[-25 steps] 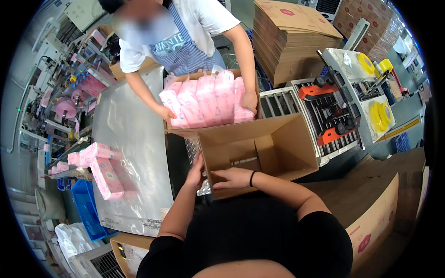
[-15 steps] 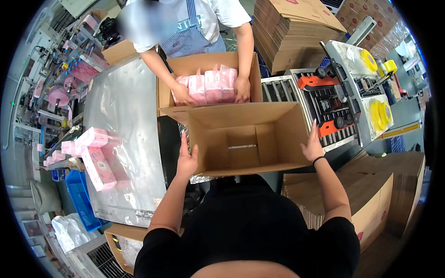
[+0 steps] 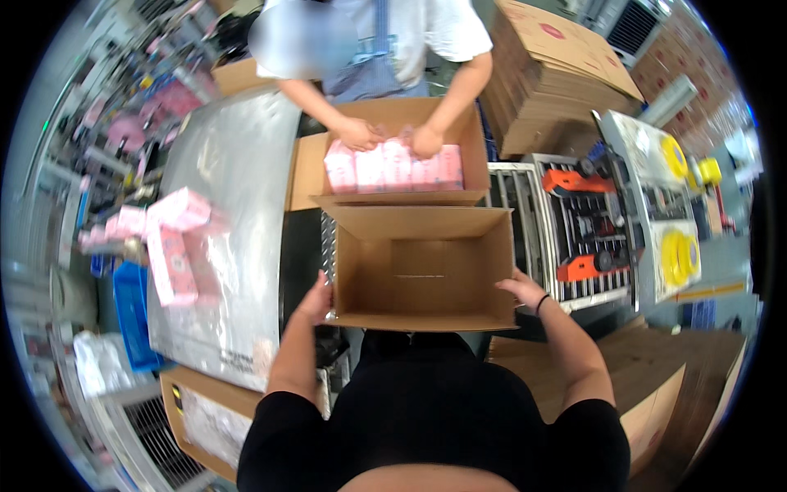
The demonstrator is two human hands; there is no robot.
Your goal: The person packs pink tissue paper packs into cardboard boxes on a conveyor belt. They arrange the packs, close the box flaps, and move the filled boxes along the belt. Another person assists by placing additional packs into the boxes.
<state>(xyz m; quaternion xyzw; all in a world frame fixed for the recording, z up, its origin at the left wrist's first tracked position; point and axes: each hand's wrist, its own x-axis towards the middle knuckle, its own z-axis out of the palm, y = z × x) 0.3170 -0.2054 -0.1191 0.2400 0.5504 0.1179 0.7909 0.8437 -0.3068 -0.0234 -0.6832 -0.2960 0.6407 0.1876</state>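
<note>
An open cardboard box (image 3: 424, 307) stands in front of me, and its bare inside shows nothing in it. At its left wall my left hand (image 3: 313, 298) grips the side, fingers partly hidden. My right hand (image 3: 523, 290) holds the opposite wall, its thumb at the rim and its other fingers outside. Right behind this box stands a second cardboard box (image 3: 469, 179), holding a row of pink plastic-wrapped packs (image 3: 396, 170). A co-worker's two hands (image 3: 426, 141) are on top of those packs.
Pink packs (image 3: 174, 266) lie on the metal table (image 3: 238, 176) to the left. At right are a roller conveyor (image 3: 518, 197) and a taping machine (image 3: 648, 217) with yellow tape rolls. Flat cardboard stacks (image 3: 553, 98) stand far right and near right.
My hands have closed in on the box's sides; earlier the palms were spread beside it. The box looks squarer to me. The co-worker's hands rose from the packs' sides to their tops.
</note>
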